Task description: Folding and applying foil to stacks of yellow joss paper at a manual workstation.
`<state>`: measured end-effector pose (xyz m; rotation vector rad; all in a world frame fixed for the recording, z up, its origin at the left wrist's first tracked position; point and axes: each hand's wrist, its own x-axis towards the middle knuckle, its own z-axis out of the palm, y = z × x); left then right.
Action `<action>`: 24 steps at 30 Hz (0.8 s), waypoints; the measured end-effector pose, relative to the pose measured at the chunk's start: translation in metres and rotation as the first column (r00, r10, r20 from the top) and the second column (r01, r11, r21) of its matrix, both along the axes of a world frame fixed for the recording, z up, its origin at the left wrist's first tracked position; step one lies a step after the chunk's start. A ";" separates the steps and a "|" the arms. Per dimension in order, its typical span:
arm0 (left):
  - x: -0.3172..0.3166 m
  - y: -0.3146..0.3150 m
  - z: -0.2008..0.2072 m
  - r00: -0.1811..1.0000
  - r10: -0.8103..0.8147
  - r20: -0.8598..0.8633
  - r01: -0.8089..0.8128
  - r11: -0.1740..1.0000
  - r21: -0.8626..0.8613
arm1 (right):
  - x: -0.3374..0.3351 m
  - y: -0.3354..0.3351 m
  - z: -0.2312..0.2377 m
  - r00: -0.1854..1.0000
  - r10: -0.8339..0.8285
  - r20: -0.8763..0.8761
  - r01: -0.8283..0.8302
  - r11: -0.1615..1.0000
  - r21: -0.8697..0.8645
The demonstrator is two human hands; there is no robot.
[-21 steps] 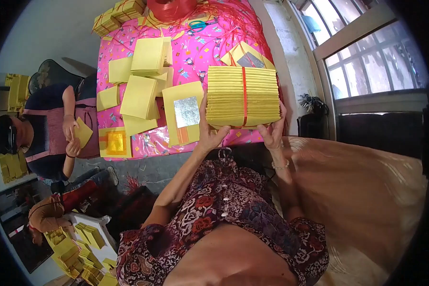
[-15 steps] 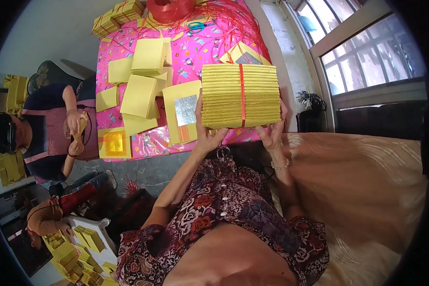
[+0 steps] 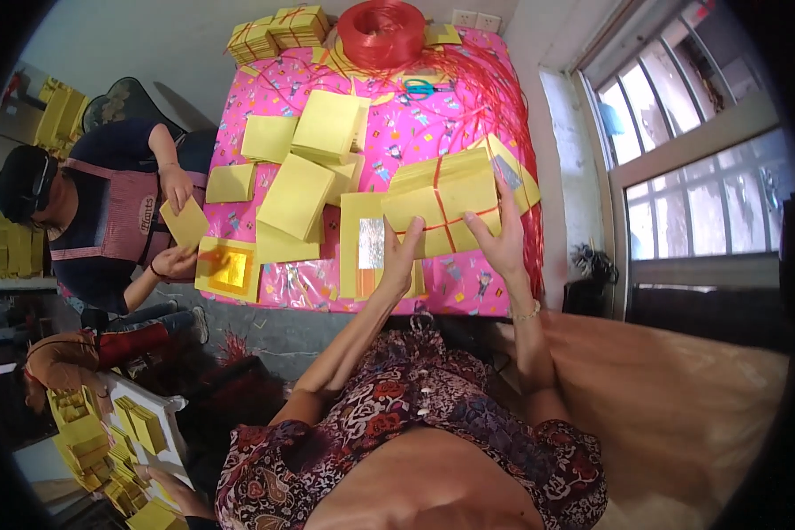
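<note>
Your left hand (image 3: pixel 400 258), right hand (image 3: pixel 502 243), half-curled, grip yellow bundle (image 3: pixel 458 199); underside hidden, sheet (image 3: pixel 526 193) right of bundle partly covered.

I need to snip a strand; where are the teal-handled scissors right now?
In the head view, the teal-handled scissors lie toward the pink table's far side, just nearer than the big red ribbon roll and beyond the tied yellow bundle.
</note>
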<state>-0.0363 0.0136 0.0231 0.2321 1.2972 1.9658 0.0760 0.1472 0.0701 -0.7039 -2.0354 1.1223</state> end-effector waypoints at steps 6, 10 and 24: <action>-0.037 0.049 -0.020 0.967 0.035 0.253 -0.072 0.987 0.142 | -0.081 0.080 0.030 0.908 0.141 0.394 -0.177 0.983 0.057; -0.057 0.095 -0.039 0.910 0.102 0.402 -0.197 0.960 0.202 | -0.146 0.155 0.004 0.771 0.346 0.535 -0.402 0.916 -0.014; -0.096 0.177 -0.096 0.789 0.470 0.396 -0.476 0.875 -0.089 | -0.286 0.219 -0.060 0.458 0.521 0.720 -0.512 0.817 -0.266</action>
